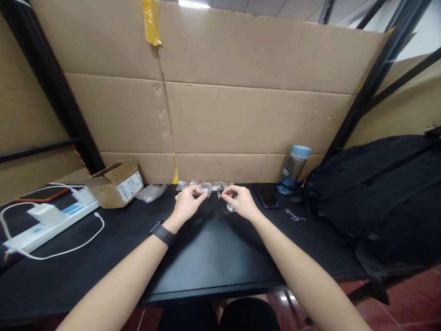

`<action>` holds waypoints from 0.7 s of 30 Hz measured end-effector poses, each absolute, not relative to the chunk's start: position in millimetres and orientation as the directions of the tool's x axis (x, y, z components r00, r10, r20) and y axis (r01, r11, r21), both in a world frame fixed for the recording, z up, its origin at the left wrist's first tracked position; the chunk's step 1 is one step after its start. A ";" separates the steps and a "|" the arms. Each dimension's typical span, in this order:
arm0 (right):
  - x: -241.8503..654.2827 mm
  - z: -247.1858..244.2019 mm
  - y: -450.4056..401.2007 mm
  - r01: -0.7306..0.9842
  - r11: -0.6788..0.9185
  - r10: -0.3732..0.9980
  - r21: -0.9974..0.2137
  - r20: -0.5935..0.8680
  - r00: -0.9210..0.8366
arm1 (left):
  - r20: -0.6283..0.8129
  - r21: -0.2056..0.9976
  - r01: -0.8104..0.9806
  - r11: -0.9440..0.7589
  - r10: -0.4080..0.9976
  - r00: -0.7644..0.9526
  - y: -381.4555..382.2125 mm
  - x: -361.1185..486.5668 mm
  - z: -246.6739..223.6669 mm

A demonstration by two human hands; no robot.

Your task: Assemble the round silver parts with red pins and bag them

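Over the black tabletop, my left hand point(189, 201) and my right hand point(240, 200) face each other a short distance apart. Thumb and forefinger of the left are pinched at a thin, small item too fine to name. My right fingertips are closed too, with a bit of red and a thin dark edge showing at them. Just behind both hands lies a row of clear plastic packets point(199, 185) with red bits inside. A small round, shiny piece point(230, 208) is partly visible beside my right hand.
To the left are a white power strip point(44, 231) with chargers and cables, an open cardboard box point(119, 187) and a clear bag point(150, 193). On the right stand a bottle point(292, 171), a phone point(269, 199), a beaded strap point(295, 216) and a black backpack point(379, 188). Cardboard walls the back.
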State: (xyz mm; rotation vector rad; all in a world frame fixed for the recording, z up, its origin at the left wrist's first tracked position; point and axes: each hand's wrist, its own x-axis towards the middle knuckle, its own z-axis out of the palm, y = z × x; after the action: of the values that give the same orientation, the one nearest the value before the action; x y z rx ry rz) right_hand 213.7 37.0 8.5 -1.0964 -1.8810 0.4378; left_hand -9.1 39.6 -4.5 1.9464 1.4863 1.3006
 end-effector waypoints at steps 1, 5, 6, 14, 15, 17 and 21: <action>211.6 7.5 36.2 0.486 0.548 0.830 -0.681 0.517 -0.211 | 0.439 0.782 0.487 -0.388 0.898 0.011 41.9 -8.3 -7.3; 204.0 1.8 35.6 0.413 0.537 0.841 -0.735 0.503 -0.197 | 0.448 0.848 0.269 -0.457 0.888 0.097 46.6 -1.7 -17.4; 203.2 0.1 36.4 0.399 0.528 0.848 -0.750 0.493 -0.196 | 0.450 0.847 0.262 -0.462 0.886 0.108 46.4 0.1 -19.0; 199.5 -11.0 39.0 -0.013 0.251 0.941 -0.968 0.247 -0.233 | 0.468 0.817 0.322 -0.478 0.876 0.116 44.1 2.6 -21.4; 198.6 -10.9 37.2 -0.068 0.202 0.941 -0.977 0.213 -0.262 | 0.471 0.811 0.336 -0.480 0.875 0.113 44.4 1.9 -21.0; 197.2 -9.4 33.2 -0.146 0.122 0.932 -0.982 0.164 -0.323 | 0.475 0.799 0.362 -0.479 0.873 0.107 44.7 0.3 -19.9; 196.9 -5.0 28.3 -0.249 0.004 0.927 -0.969 0.097 -0.363 | 0.483 0.766 0.427 -0.480 0.869 0.111 41.4 -1.2 -16.3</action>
State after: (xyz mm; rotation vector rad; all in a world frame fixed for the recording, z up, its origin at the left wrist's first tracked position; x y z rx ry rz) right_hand 196.9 28.3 -5.0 -0.7797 -1.3091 1.5464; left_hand -1.2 41.4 -16.3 1.9559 1.2569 1.3392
